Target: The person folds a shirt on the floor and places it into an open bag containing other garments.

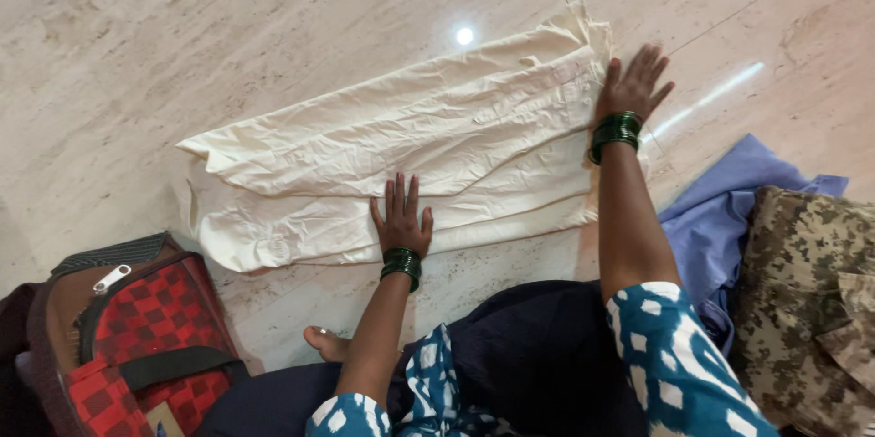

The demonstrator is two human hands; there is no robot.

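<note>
Both my hands flat, fingers spread — left hand (401,221) on the near edge of the cream cloth (410,150), right hand (632,86) at its far end — holding nothing.

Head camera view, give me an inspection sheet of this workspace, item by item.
Surface: pale marble floor, glossy, with a light glare spot.
Job's things: cream cloth, creased, spread flat in layers.
Clutter: red checked bag at left; blue garment and camouflage garment heaped at right.
Grippers: left hand flat on the cloth's near edge; right hand flat on its right end; fingers spread, green bangles on both wrists.
Cables: nothing seen.
Surroundings: the person's bare foot and dark lap below.
</note>
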